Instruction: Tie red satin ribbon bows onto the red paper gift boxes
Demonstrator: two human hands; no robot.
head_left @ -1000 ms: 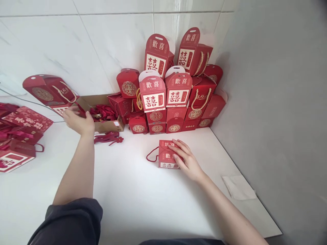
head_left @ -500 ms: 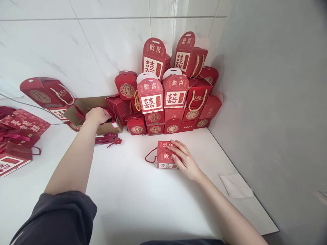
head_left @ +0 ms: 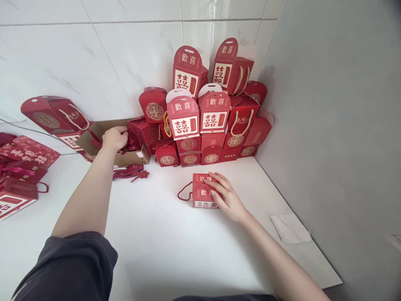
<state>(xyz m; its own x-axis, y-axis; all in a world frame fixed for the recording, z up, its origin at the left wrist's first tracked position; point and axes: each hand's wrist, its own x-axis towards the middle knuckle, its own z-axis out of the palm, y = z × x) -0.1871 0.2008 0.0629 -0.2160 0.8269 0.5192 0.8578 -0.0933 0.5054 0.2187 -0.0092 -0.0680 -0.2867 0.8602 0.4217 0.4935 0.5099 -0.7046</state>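
My left hand (head_left: 115, 138) is over an open brown cardboard box (head_left: 133, 157) at the back left. Its fingers are curled in a closed grip at the dark red ribbons (head_left: 135, 142) inside; the fingertips are partly hidden. My right hand (head_left: 228, 196) lies over the right side of a small red gift box (head_left: 202, 192), fingers across its top and thumb at the near part, holding it on the white table. A dark red cord handle (head_left: 184, 194) sticks out from that box's left side.
Stacked red gift boxes (head_left: 189, 144) stand against the tiled wall. Loose dark red ribbons (head_left: 131, 171) lie before the cardboard box. More red boxes (head_left: 19, 192) sit at the left edge. A white tissue (head_left: 290, 228) lies at the right, near a grey panel (head_left: 332, 125).
My left hand has risen slightly and shifted a little left within the cardboard box. My right hand and the gift box under it have stayed in place.
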